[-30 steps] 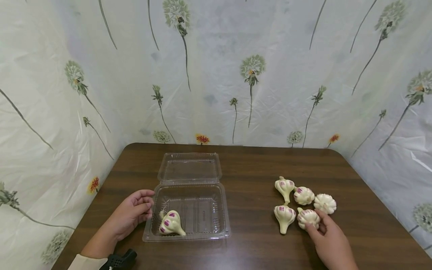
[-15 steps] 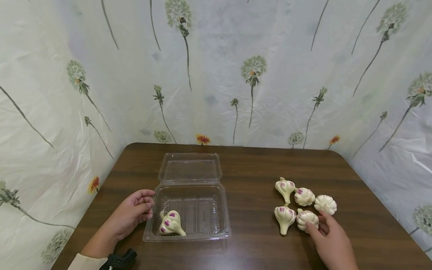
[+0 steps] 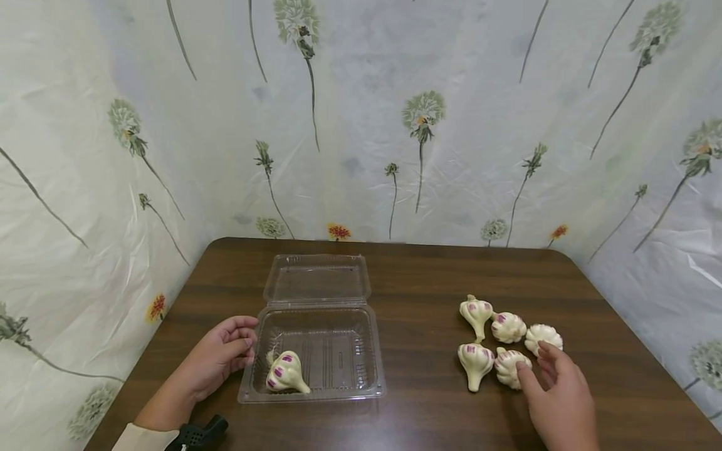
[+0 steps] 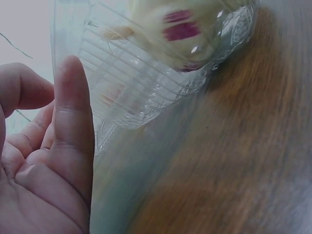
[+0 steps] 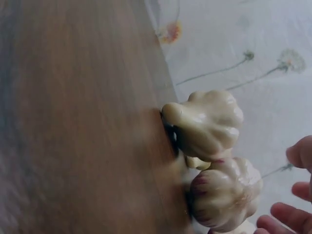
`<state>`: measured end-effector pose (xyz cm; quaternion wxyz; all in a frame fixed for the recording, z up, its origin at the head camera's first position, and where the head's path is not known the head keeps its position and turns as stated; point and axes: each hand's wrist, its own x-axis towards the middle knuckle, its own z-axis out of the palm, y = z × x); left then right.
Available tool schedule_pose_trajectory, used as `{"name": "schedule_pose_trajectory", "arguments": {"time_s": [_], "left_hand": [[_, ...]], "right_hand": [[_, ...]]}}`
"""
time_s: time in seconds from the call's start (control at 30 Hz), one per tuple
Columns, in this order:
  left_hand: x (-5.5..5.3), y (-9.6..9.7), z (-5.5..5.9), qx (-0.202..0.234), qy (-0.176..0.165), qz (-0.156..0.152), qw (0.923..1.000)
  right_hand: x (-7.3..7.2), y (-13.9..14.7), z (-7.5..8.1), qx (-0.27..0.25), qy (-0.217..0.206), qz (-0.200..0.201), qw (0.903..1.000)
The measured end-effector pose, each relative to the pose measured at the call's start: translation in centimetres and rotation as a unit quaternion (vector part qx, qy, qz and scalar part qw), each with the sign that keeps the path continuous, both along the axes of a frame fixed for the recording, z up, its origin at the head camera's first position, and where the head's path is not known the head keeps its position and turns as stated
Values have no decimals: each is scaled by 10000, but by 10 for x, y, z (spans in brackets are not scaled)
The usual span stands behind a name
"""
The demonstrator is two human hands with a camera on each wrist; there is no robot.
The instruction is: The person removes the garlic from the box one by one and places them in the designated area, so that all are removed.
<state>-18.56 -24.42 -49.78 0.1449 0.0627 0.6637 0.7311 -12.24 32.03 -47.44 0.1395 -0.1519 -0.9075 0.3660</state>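
In the head view my right hand (image 3: 558, 394) has its fingers apart beside a cream garlic bulb (image 3: 510, 368), thumb tip close at its right side; its fingertips overlap a whiter garlic bulb (image 3: 543, 339) behind. In the right wrist view those fingers (image 5: 298, 214) reach in from the right near a purple-streaked bulb (image 5: 229, 192). My left hand (image 3: 217, 357), fingers loosely bent, rests at the left rim of a clear plastic clamshell box (image 3: 369, 351), its lid flipped back. One purple-marked garlic bulb (image 3: 286, 371) lies inside it; the left thumb (image 4: 72, 122) overlaps the box wall.
More garlic bulbs lie left of the right hand: one front left (image 3: 476, 360), one behind it (image 3: 476, 312) and one in the back middle (image 3: 509, 327). A brown wooden table (image 3: 417, 282) meets flower-printed sheeting (image 3: 350, 125) at its far edge.
My right hand let go of the front garlic bulb and drew slightly right, its fingers spreading. That bulb ended slightly farther left. My left hand and the box have stayed put.
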Motion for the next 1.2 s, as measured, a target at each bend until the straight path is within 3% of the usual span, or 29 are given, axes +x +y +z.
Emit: {"name": "schedule_pose_trajectory", "arguments": {"time_s": [0.17,0.3,0.6,0.73,0.9,1.2], "left_hand": [[0,1,0,26,-9,-9,10000],[0,1,0,14,-28,25,10000],[0,1,2,-53,-43,60,10000],[0,0,1,-45,-22,52,10000],[0,-1,-1,49,-8,-24,10000],[0,0,1,-1,17,-28,10000]], "right_hand": [[5,-12,6,148,545,-150,9983],[6,-18,11,245,545,-119,9981],[2,-31,14,524,1053,523,9917],[-1,-41,16,400,1315,954,9859],[-1,-58,15,167,1203,1357,9833],[-5,-93,9,222,992,2090,9726]]}}
